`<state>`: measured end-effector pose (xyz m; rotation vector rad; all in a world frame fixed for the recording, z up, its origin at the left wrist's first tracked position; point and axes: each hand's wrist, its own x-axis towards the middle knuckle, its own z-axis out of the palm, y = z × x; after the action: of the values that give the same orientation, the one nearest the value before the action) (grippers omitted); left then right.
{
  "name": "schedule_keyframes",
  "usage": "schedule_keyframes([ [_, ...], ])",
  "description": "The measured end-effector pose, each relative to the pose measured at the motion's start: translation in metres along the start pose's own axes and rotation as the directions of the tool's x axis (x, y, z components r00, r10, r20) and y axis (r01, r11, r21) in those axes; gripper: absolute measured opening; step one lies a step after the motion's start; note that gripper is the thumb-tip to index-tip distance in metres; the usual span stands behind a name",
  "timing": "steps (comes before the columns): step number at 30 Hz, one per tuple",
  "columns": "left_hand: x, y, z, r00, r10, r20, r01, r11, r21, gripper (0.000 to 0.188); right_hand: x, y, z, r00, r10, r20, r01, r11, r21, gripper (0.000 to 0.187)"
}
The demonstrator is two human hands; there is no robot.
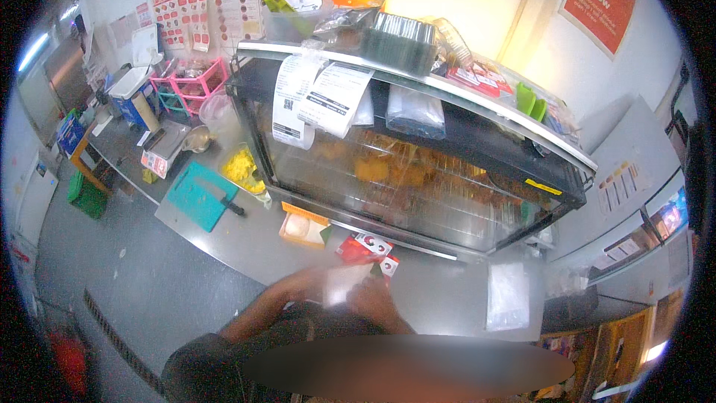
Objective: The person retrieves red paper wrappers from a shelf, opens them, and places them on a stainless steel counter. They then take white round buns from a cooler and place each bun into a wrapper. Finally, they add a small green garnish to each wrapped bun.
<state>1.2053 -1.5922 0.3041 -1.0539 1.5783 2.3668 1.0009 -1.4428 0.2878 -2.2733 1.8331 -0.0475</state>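
My left hand (307,284) and my right hand (370,300) are in front of me at the counter's near edge, fingers closed on opposite sides of a white paper-like piece (344,280). Blur hides whether it is a sheet or an open food box. A small dark green strip shows at its right, by my right fingers. Just beyond lie red-and-white printed packets or folded cards (364,245). Left of these stands an open orange-edged food box (301,228) with a rounded white portion, seemingly rice, and a green piece at its side.
A glass display warmer (373,179) holding fried food spans the back of the steel counter (440,291). On the left are a teal cutting board (198,198) with a knife (230,204) and a container of yellow food (243,167). Clear plastic bags (508,296) lie at right.
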Motion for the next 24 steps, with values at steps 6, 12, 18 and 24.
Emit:
schedule_keyframes([
  [6,0.014,0.007,0.012,0.789,0.585,0.187,-0.614,0.763,0.205,0.043,-0.017,0.001,0.002,0.737,0.362,-0.570,-0.247,0.930,0.272,0.032],
  [12,0.008,0.036,0.035,0.937,0.347,0.043,-0.311,0.771,0.555,0.084,-0.033,0.025,0.011,0.558,0.809,-0.186,-0.106,0.291,0.951,0.040],
  [18,0.031,0.018,0.024,0.916,0.340,-0.212,-0.094,0.697,0.711,0.063,-0.073,0.068,0.073,0.718,0.660,-0.223,-0.554,0.735,0.390,0.046],
  [24,0.048,-0.015,0.007,0.899,0.426,-0.099,-0.250,0.686,0.683,0.062,-0.083,0.052,0.063,0.692,0.718,0.082,-0.258,0.139,0.956,0.055],
])
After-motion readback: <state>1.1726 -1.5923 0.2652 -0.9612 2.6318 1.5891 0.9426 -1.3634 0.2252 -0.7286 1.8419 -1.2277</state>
